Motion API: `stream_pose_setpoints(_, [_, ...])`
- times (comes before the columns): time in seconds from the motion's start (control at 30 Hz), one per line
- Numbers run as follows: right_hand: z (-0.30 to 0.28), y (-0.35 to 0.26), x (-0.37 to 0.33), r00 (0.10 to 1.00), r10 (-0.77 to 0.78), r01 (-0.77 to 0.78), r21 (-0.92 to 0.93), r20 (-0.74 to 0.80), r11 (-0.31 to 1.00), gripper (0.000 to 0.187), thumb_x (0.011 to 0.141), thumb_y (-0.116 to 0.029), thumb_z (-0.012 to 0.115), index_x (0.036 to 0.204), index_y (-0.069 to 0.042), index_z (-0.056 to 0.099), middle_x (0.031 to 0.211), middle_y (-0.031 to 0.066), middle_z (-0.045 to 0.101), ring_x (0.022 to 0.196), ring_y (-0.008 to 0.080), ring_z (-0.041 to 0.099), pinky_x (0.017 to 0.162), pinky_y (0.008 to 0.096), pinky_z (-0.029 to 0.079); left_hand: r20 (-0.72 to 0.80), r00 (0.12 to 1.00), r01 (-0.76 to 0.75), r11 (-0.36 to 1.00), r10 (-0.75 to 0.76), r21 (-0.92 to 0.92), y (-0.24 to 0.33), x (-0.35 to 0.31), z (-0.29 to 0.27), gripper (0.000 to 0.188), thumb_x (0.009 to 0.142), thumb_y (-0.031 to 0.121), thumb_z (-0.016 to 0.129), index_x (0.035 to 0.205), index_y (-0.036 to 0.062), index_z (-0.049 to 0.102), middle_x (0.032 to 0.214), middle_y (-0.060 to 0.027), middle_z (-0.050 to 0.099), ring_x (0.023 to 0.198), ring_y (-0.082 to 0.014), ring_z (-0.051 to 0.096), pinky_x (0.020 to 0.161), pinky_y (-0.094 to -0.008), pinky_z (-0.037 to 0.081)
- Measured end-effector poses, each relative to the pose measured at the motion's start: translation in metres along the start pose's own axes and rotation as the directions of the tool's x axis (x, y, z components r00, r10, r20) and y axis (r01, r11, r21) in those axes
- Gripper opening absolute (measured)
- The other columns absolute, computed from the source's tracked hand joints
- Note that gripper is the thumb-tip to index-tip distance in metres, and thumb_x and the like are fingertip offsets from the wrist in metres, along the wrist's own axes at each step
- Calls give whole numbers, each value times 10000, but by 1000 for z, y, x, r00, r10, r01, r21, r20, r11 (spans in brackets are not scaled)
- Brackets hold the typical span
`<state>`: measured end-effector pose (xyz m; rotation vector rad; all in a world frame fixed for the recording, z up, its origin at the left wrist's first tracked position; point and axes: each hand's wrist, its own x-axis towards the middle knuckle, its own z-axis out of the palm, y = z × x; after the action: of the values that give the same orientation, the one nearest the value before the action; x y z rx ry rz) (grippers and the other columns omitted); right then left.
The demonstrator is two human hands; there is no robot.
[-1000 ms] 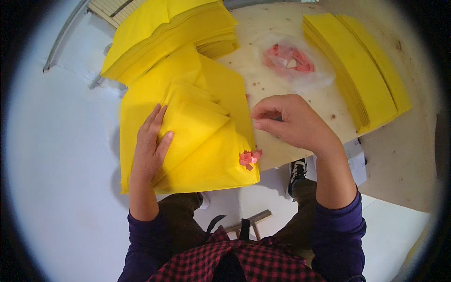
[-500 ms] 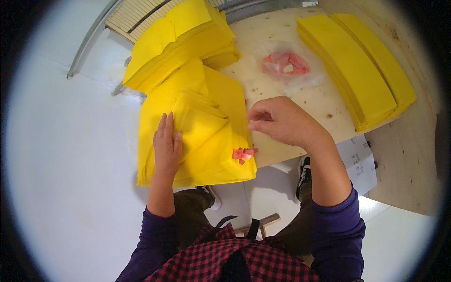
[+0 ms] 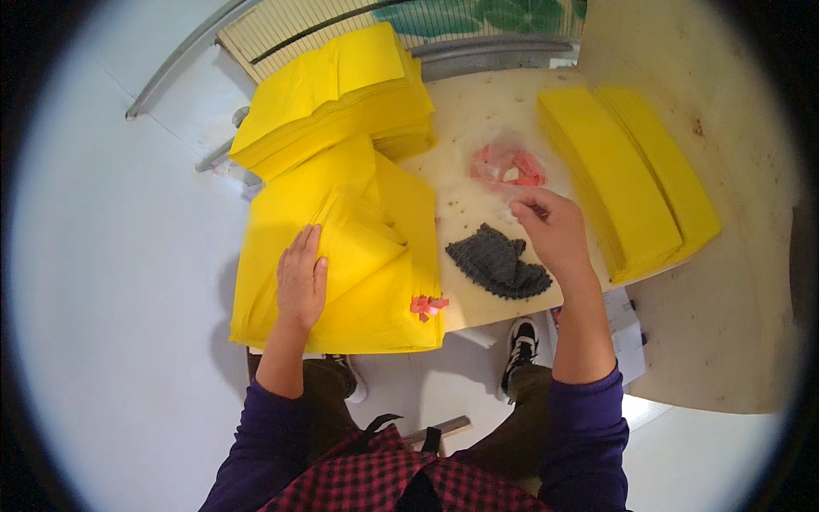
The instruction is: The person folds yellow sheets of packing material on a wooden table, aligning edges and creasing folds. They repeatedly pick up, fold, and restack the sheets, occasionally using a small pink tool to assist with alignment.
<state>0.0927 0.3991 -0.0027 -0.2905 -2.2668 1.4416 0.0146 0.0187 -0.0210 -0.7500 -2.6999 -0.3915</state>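
Observation:
My left hand lies flat on a pile of yellow sheets, its fingers stretched out. The sheets look like soft cloth or felt, and the top ones are folded at an angle. Over the wooden table, my right hand has its fingers bent together beside a clear plastic bag of red strips. What the fingertips hold, if anything, I cannot make out. Several short red strips stick out at the pile's near right corner. A crumpled dark grey cloth lies just left of my right wrist.
A taller stack of yellow sheets stands at the back left. Two long yellow stacks lie side by side at the right, near a wooden panel. A slatted mat with metal tubing lies beyond the table.
My right hand has moved right, from beside the yellow pile toward the plastic bag. The grey cloth has come into sight. My left hand stays on the pile; the view has shifted.

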Motion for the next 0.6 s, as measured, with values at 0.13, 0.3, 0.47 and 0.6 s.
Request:
stream_pose_setpoints(0.13, [-11, 9, 11, 992, -24, 20, -29, -126, 999, 149, 889, -112, 697, 970, 13, 691, 843, 82, 702, 750, 147, 642, 704, 297, 512, 37, 999, 39, 999, -38, -13, 2, 2, -2, 503, 1014, 219, 450, 1496, 80, 408, 1512, -163, 451, 1409, -330, 398, 1180, -481, 263])
stream_pose_setpoints(0.3, [-11, 21, 43, 992, -103, 81, -256, -71, 963, 146, 895, -95, 676, 987, 16, 692, 896, 95, 713, 777, 175, 664, 730, 306, 523, 97, 991, 92, 995, -95, 31, 6, 1, -6, 507, 1014, 231, 449, 1499, 90, 406, 1519, -143, 449, 1413, -311, 397, 1180, -482, 262])
stream_pose_setpoints(0.47, [-2, 34, 99, 987, -5, 107, -637, 159, 763, 182, 882, -158, 649, 961, -7, 714, 952, 195, 712, 871, 377, 676, 788, 422, 537, 80, 994, 75, 997, -77, 24, 6, 0, -6, 524, 996, 230, 473, 1500, 102, 408, 1522, -139, 445, 1407, -319, 403, 1172, -501, 266])
stream_pose_setpoints(0.6, [18, 47, 129, 949, 134, 181, -841, 286, 509, 211, 859, -228, 657, 949, -52, 731, 974, 219, 702, 923, 429, 663, 815, 467, 535, 82, 994, 73, 995, -78, 62, 6, 0, -5, 534, 990, 231, 486, 1503, 107, 403, 1523, -143, 440, 1401, -323, 410, 1168, -512, 266])
